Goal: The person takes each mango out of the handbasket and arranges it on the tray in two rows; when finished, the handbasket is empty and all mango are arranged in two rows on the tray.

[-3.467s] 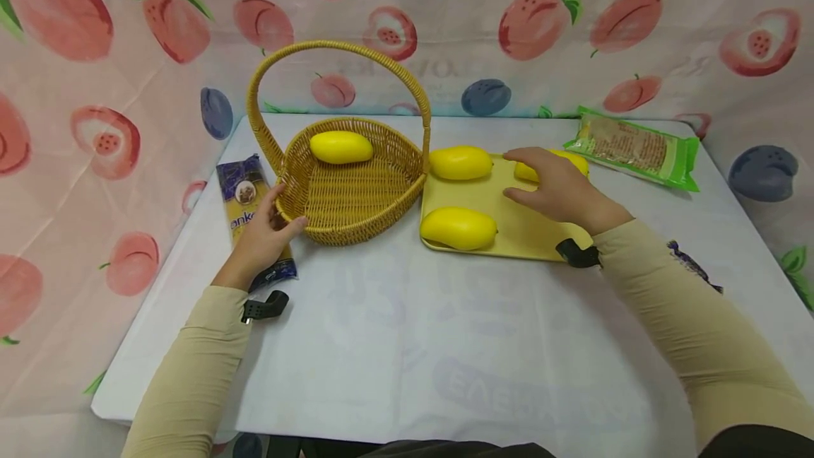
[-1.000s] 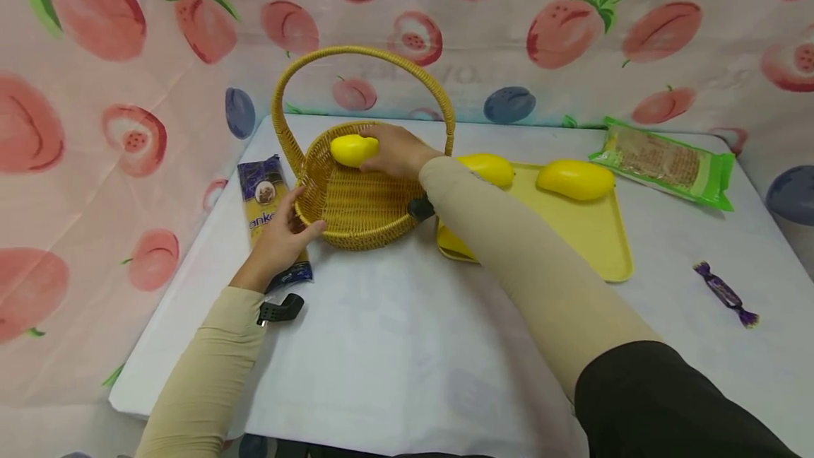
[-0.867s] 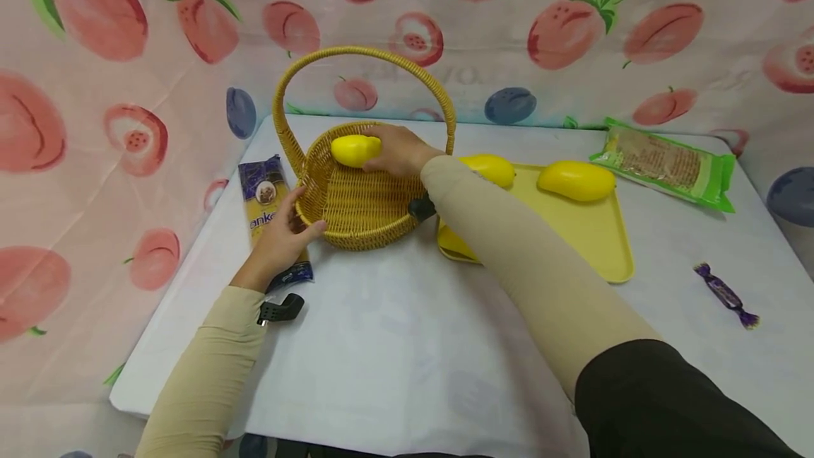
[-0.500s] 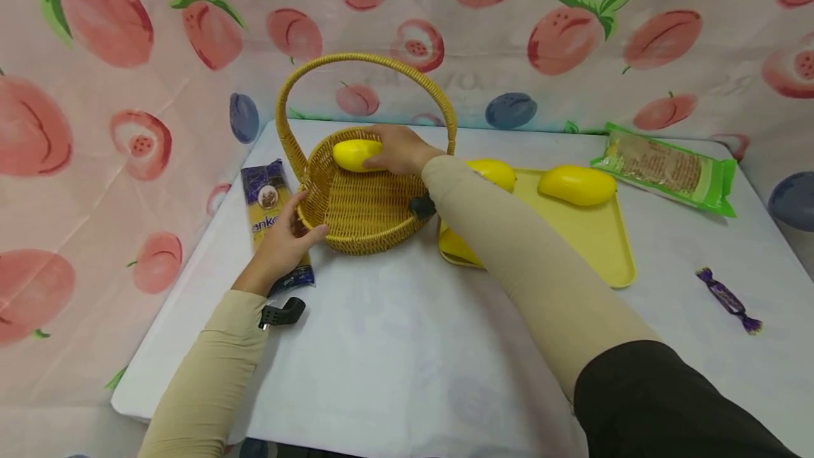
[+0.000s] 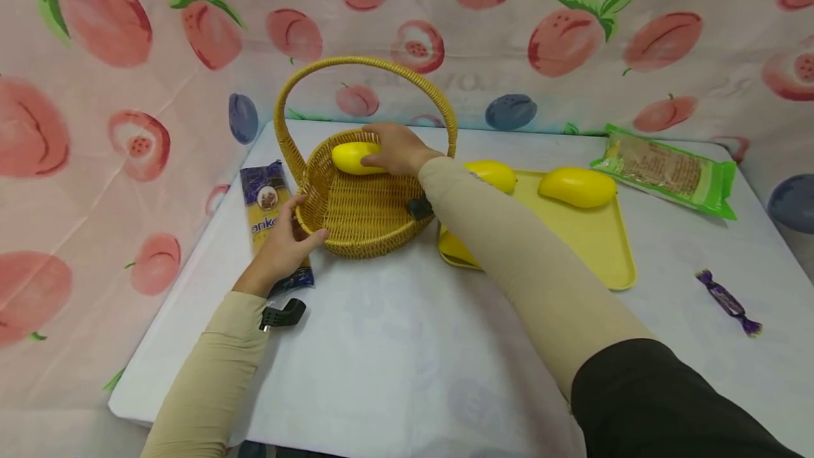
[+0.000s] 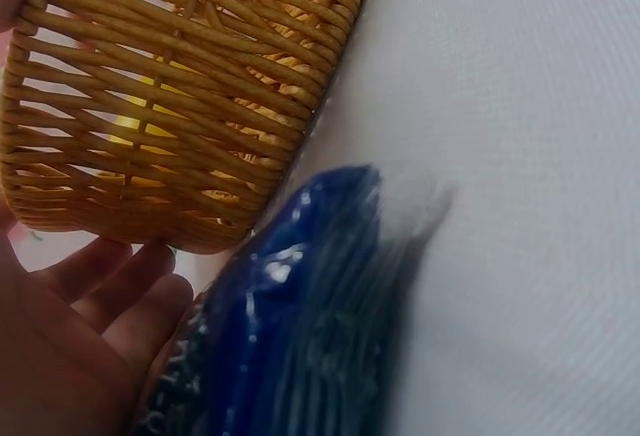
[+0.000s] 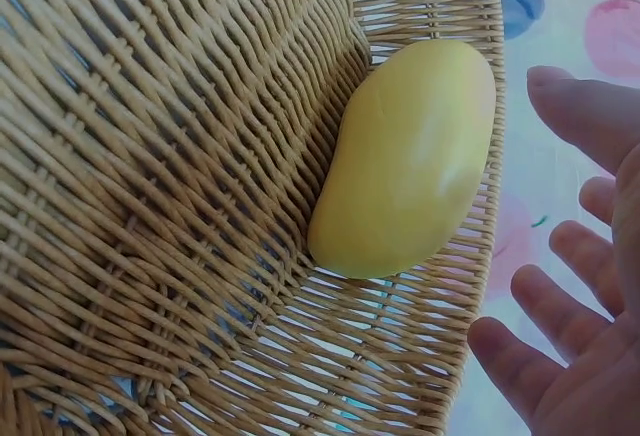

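Observation:
The wicker basket (image 5: 375, 247) with its tall handle stands at the back left, one yellow mango (image 5: 351, 159) lying inside against the far wall. My left hand (image 5: 280, 246) holds the basket at its left front side, thumb at the rim and fingers along the outer weave. My right hand (image 5: 400, 150) reaches in under the handle, over the mango's right end in the head view. The right wrist view shows that hand's fingers spread, a gap between them and the mango (image 7: 410, 161). On the yellow tray (image 5: 572, 235) are three more mangoes; the right sleeve partly hides two.
A blue and yellow packet (image 5: 262, 203) lies left of the basket, partly beneath the left hand. Behind the tray is a green-edged packet (image 5: 668, 169), and a purple wrapped candy (image 5: 728, 302) lies at the right. A fruit-print cloth (image 5: 483, 41) hangs behind the table.
My right hand has moved left from over the tray's right-hand mango into the basket, then stays nearly still by the mango there. My left hand keeps its place on the basket.

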